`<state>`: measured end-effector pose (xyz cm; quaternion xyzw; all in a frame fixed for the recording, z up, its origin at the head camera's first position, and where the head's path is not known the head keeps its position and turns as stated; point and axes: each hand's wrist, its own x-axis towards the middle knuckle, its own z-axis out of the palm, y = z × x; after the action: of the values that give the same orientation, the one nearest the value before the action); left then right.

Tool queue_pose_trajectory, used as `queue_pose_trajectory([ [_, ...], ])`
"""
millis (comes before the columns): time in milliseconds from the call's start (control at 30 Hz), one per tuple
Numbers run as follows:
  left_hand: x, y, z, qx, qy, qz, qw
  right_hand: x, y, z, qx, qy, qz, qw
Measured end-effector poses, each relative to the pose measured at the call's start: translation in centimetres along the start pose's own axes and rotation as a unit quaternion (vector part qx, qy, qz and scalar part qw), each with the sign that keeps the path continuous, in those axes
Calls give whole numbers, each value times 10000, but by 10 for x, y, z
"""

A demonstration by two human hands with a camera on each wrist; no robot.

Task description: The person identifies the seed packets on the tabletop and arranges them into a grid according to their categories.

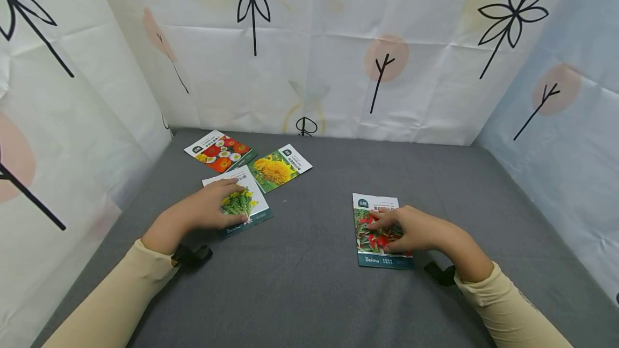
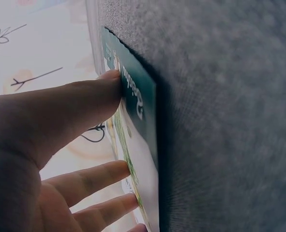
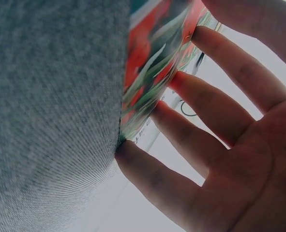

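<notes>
My left hand point(image 1: 213, 205) rests its fingertips on a seed packet point(image 1: 256, 204) with green stems and yellow blossoms on a white face. In the left wrist view its thumb and fingers point(image 2: 92, 181) are spread and touch the front of that packet point(image 2: 139, 96). To the right, my right hand point(image 1: 416, 228) lies over a seed packet with red flowers point(image 1: 364, 230) and a teal bottom band. Seen from the right wrist, the fingertips point(image 3: 179, 79) touch the printed face of this packet point(image 3: 155, 58), fingers apart and palm off it.
Behind my left hand lie a packet with red and white flowers point(image 1: 224, 150) and one with a yellow flower point(image 1: 278, 168), their edges meeting. Grey cloth point(image 1: 309, 294) covers the table. White patterned sheets point(image 1: 319, 58) hang at the back and both sides.
</notes>
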<state>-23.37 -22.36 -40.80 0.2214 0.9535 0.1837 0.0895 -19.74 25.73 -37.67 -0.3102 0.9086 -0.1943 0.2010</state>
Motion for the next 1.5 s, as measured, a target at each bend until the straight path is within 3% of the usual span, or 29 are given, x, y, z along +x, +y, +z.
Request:
queue_pose_trajectory([
  [667, 1, 2, 3, -1, 79, 210, 9997, 1, 2, 1, -8, -4, 57, 10000],
  [1500, 0, 6, 4, 2, 14, 126, 9999, 1, 0, 1, 28, -11, 97, 9999],
])
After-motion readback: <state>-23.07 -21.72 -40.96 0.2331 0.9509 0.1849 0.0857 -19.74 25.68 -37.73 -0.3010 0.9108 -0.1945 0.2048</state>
